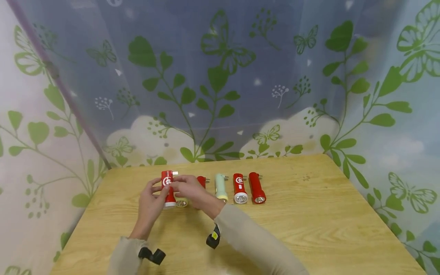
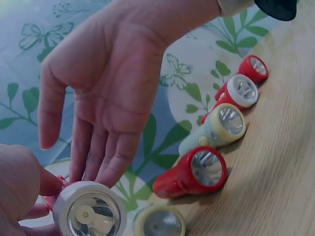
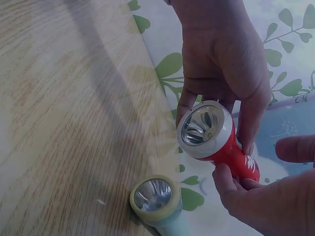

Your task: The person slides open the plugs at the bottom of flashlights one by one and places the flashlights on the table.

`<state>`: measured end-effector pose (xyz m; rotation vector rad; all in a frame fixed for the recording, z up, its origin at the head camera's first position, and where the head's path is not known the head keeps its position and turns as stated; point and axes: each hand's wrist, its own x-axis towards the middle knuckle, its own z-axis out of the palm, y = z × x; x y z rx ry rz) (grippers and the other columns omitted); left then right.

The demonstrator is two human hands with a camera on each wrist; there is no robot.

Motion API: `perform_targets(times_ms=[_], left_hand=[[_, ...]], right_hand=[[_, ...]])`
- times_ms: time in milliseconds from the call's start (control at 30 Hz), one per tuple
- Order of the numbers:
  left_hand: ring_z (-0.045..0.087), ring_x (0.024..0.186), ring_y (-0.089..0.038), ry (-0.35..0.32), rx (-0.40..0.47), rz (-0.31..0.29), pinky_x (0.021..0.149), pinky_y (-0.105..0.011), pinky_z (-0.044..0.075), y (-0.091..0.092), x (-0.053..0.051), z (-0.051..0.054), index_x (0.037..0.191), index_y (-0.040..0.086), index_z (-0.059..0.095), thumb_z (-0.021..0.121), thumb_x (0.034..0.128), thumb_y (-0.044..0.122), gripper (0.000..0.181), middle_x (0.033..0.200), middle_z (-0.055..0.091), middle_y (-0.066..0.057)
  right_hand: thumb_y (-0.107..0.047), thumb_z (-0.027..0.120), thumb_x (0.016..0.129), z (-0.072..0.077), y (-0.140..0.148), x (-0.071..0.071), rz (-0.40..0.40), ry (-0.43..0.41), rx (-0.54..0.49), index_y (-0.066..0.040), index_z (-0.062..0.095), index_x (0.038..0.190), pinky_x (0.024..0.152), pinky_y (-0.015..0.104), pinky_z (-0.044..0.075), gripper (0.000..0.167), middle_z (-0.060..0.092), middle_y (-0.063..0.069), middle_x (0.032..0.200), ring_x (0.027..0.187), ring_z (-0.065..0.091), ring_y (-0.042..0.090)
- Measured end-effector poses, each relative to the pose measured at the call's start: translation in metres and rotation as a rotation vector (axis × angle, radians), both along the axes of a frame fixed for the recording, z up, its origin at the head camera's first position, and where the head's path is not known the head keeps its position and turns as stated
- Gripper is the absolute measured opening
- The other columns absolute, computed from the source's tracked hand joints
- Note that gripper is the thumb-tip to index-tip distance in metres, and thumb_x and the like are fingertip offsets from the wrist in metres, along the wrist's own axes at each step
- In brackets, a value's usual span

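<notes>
My left hand [image 1: 150, 206] holds a red flashlight [image 1: 167, 187] with a white rim and a white printed emblem, fingers on one side and thumb on the other. A small white piece [image 1: 175, 173] sticks out sideways near its tail. My right hand [image 1: 192, 191] reaches across from the right, its fingertips touching the flashlight's side. In the left wrist view the fingers of this right hand [image 2: 106, 93] are nearly straight, with the thumb apart. The flashlight's lens [image 3: 203, 125] faces the camera in the right wrist view. A flashlight with a pale yellow rim [image 1: 181, 202] lies beside it, partly hidden.
To the right, in a row on the wooden table [image 1: 309, 214], lie a red flashlight [image 2: 192, 172], a mint-green one [image 1: 220, 186], a red one with a white rim [image 1: 240, 187] and an all-red one [image 1: 256, 187]. Metal plug prongs show on some. A patterned curtain [image 1: 220, 95] hangs behind.
</notes>
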<state>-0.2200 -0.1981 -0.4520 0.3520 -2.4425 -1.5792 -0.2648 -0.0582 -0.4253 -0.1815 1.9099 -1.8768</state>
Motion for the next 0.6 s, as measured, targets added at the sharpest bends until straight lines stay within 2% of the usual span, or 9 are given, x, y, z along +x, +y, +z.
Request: perform_targets(times_ms=[233, 433, 533, 600], left_hand=[[0.073, 0.096, -0.032, -0.014, -0.056, -0.001, 0.066, -0.021, 0.058, -0.013, -0.009, -0.004, 0.144, 0.001, 0.05, 0.058, 0.1022, 0.022, 0.048, 0.128, 0.064, -0.033], [0.07, 0.113, -0.04, -0.062, -0.044, 0.004, 0.074, -0.024, 0.06, -0.023, -0.015, -0.009, 0.146, 0.001, 0.049, 0.057, 0.1026, 0.021, 0.048, 0.131, 0.063, -0.033], [0.068, 0.116, -0.042, -0.088, -0.05, 0.003, 0.075, -0.025, 0.06, -0.028, -0.019, -0.012, 0.146, 0.001, 0.048, 0.057, 0.1028, 0.022, 0.049, 0.132, 0.062, -0.033], [0.067, 0.117, -0.042, -0.103, -0.058, -0.003, 0.077, -0.027, 0.061, -0.031, -0.021, -0.015, 0.146, 0.001, 0.048, 0.056, 0.1032, 0.023, 0.049, 0.133, 0.061, -0.033]], right_hand=[[-0.015, 0.063, 0.097, 0.0, -0.022, -0.001, -0.021, -0.013, 0.01, 0.003, 0.059, 0.136, 0.105, 0.045, 0.054, 0.043, 0.066, 0.014, 0.131, 0.116, 0.067, 0.027], [-0.011, 0.056, 0.096, -0.004, -0.035, -0.002, -0.02, 0.014, 0.045, 0.003, 0.065, 0.127, 0.102, 0.044, 0.054, 0.036, 0.068, 0.012, 0.129, 0.114, 0.064, 0.024], [-0.008, 0.053, 0.094, -0.007, -0.038, -0.002, -0.023, 0.019, 0.06, 0.002, 0.068, 0.123, 0.093, 0.037, 0.054, 0.034, 0.069, 0.007, 0.122, 0.104, 0.061, 0.019], [-0.007, 0.053, 0.092, -0.008, -0.038, -0.002, -0.03, 0.039, 0.072, 0.002, 0.07, 0.116, 0.081, 0.028, 0.052, 0.031, 0.071, 0.005, 0.108, 0.091, 0.059, 0.015]])
